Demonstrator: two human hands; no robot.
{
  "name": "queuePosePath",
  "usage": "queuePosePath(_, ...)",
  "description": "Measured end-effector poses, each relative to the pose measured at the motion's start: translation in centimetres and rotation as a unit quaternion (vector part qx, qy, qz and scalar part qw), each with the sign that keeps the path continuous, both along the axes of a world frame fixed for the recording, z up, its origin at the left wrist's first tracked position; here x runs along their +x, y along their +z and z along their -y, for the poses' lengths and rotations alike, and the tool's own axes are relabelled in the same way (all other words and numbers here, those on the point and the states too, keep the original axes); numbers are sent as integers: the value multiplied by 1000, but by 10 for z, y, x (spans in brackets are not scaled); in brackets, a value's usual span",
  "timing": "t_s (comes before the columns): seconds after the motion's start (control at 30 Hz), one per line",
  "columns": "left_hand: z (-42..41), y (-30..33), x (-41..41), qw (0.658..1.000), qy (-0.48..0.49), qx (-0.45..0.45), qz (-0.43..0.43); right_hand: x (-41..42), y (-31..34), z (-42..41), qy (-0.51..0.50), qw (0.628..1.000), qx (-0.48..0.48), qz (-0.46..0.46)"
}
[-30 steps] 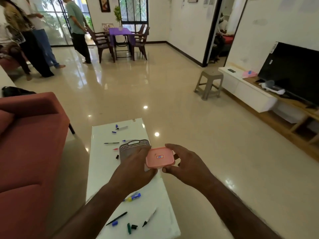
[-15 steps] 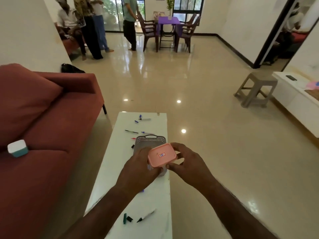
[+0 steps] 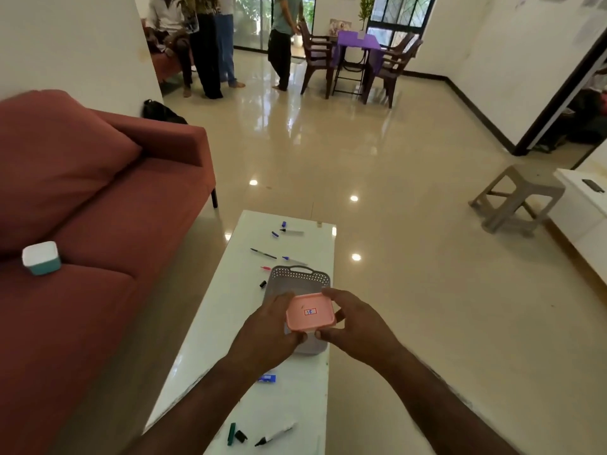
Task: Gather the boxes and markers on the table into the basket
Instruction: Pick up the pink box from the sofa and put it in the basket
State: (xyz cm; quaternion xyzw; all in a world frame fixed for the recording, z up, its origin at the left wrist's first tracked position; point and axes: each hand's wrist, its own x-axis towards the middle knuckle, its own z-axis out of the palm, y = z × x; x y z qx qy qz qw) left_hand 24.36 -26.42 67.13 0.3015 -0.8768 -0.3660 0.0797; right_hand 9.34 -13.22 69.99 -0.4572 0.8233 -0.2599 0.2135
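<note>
pink box (image 3: 310, 312) lid, small red-bordered label, handwritten number, seemingly 18

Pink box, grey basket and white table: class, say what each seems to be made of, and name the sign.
Pink box: probably plastic, matte, with a moulded rim and even colour. Grey basket: likely moulded plastic, with regular perforations and a built-in handle. White table: glossy top that mirrors the ceiling lights; glass or lacquer, cannot tell which.
</note>
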Motion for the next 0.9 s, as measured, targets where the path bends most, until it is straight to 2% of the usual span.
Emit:
queuePosePath(0.27, 33, -39, -47, 995, 95, 23, 22, -57, -53, 61, 1, 991, 9, 132)
queuePosePath(0.47, 70, -68, -110, 988, 120, 32, 89, -121, -95, 109, 73, 987, 37, 140)
queuePosePath(0.6, 91, -96, -146, 981, 140, 42, 130, -161, -130, 144, 103, 986, 65, 110)
queuePosePath(0.67, 100, -109, -159, 976, 144, 26, 160, -176, -151, 162, 103, 986, 87, 97)
queuePosePath(0.77, 111, -123, -170, 968, 143, -49, 199, -194, -179, 186, 61, 989, 98, 87)
queuePosePath(0.9, 125, -141, -177, 962, 144, -93, 214, -211, -226, 216, -3, 988, 115, 101)
